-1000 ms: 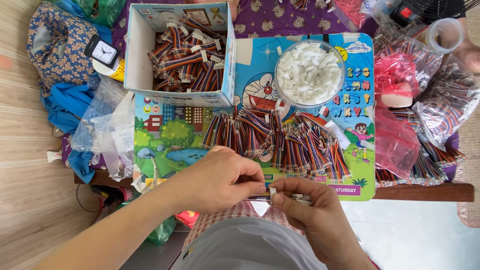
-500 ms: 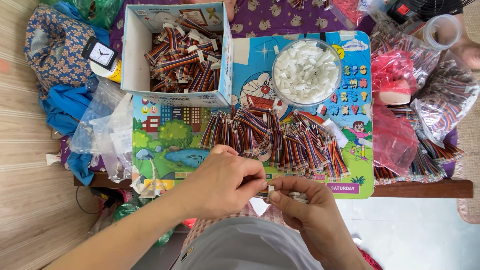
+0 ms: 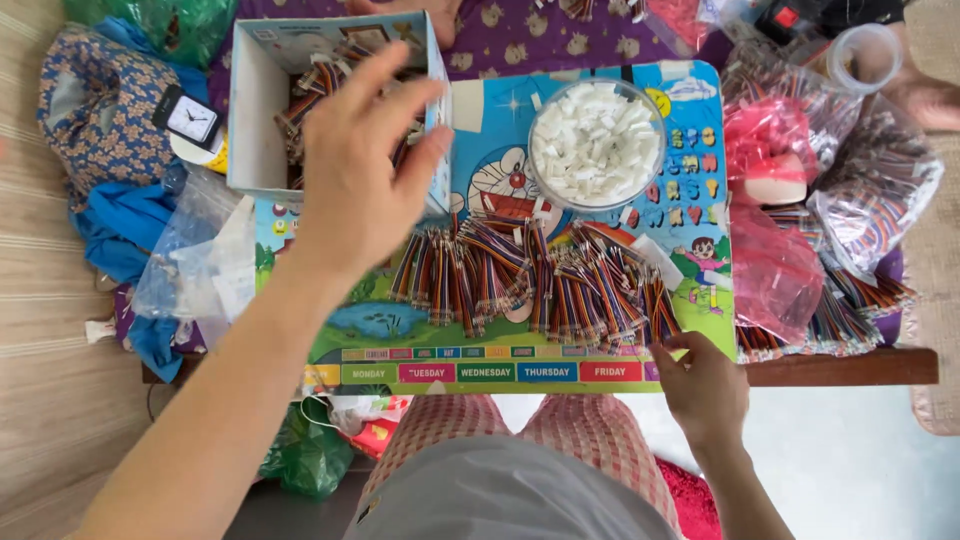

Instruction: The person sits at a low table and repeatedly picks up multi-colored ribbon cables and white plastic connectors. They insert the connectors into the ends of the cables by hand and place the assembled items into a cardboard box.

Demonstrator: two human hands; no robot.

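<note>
Wires [image 3: 530, 285], short striped ribbon pieces, heaped mid-mat on a cartoon play mat [image 3: 600, 372] over a low table; more of them inside a cardboard box [image 3: 258, 110] at 11 o'clock. Left hand [image 3: 360, 165] raised above the box's front edge, fingers spread wide, palm down, gripping nothing; whether a wire just left it, cannot tell. Right hand [image 3: 700, 385] low at 4 o'clock, fingertips bent onto the heap's near-right edge, touching wire ends; whether anything pinched, cannot tell. Clear bowl [image 3: 597, 145] of small white connectors at 1 o'clock, just beyond the heap. Pink bags [image 3: 775, 270] and clear bags of further wires at 3 o'clock, hanging past the table edge. Small clock [image 3: 188, 118] on patterned cloth at 10 o'clock; loose plastic bag [image 3: 195, 265] at 9 o'clock; empty plastic cup [image 3: 862, 55] at 2 o'clock.

Risks, as judged: heap tangled, so pulling one wire likely to drag neighbours off the near edge onto the lap; left wrist close to the box wall, a low sweep back liable to tip the box; bowl near the heap's far side, a snagged strand apt to nudge it and scatter connectors; overhanging bags at 3 o'clock prone to slide off.
</note>
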